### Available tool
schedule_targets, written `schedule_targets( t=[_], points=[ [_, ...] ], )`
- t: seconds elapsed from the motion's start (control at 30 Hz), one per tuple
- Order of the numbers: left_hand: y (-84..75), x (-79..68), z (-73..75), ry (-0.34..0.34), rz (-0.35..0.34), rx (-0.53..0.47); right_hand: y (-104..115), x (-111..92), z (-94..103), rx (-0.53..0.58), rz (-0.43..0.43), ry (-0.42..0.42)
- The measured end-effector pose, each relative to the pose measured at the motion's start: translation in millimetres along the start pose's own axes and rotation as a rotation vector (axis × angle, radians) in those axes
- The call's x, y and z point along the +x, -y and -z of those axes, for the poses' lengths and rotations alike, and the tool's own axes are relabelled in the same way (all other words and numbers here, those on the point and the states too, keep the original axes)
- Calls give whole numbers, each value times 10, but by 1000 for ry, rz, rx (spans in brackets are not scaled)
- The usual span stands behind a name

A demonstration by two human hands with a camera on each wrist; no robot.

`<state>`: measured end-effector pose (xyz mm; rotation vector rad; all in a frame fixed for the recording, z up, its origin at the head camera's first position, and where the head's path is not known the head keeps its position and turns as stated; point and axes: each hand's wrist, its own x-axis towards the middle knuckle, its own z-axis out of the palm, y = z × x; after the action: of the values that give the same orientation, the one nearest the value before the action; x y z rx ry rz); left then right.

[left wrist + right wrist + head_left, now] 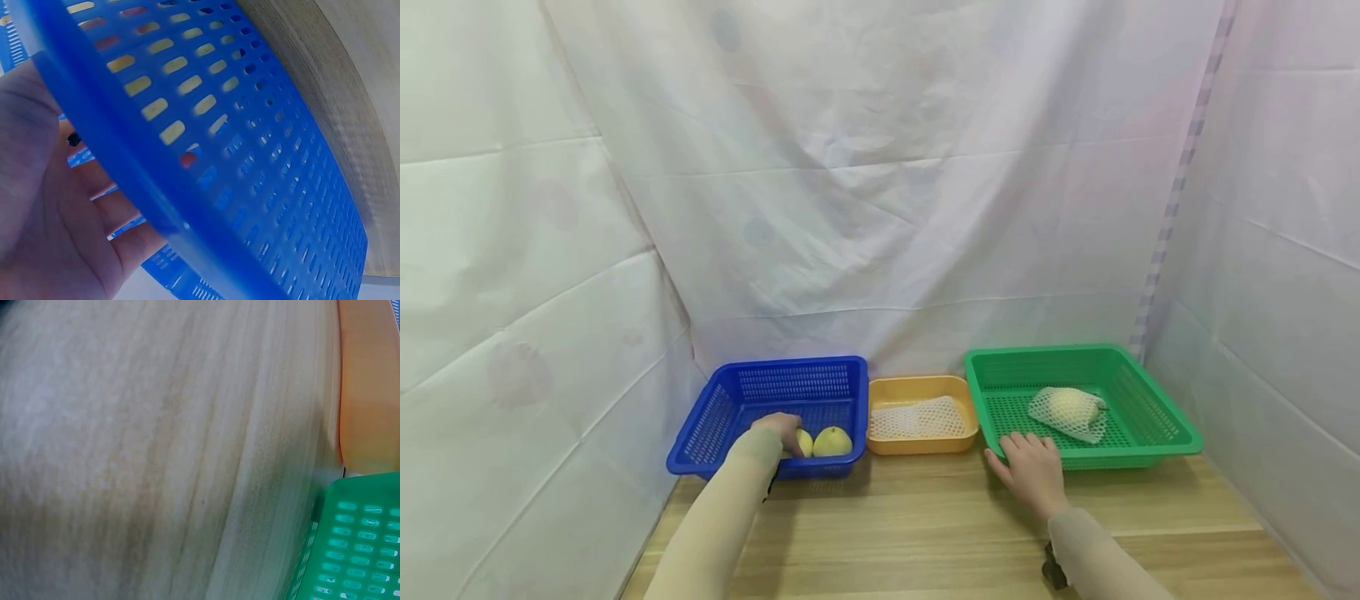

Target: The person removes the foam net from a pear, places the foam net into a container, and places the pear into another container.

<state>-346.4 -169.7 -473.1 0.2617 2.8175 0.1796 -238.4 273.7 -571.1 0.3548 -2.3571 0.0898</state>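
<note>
My left hand (782, 425) reaches over the front rim of the blue basket (835, 364), its fingers and thumb around a yellow pear (806, 443). In the left wrist view that pear (174, 64) shows through the slots, with fingertips on either side of it. A second pear (832, 442) sits just to the right. At the front left corner of the green basket (1157, 417), my right hand (1032, 472) rests on the rim, fingers laid over the edge. Inside that basket lies a pear in a white foam net (1071, 410).
Between the two baskets stands a small orange tray (917, 447) holding flat white foam nets (921, 419). All three containers line the back of the wooden table (910, 525). White cloth (850, 208) hangs behind and on both sides.
</note>
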Motion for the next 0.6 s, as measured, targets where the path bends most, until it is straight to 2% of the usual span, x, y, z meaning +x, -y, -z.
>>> schedule_targets(
  t=[0.2,0.3,0.43,0.6],
  points=[
    [53,21,-3,-16,-24,13,14,1,8,-1,-9,8],
    [54,8,42,-31,-58,31,14,-1,8,-3,-12,8],
    [-18,-83,159,-73,-112,67,5,-4,-2,-11,-13,9],
    [-156,-248,254,-172,-179,150,1,-12,-6,-14,-15,16]
  ],
)
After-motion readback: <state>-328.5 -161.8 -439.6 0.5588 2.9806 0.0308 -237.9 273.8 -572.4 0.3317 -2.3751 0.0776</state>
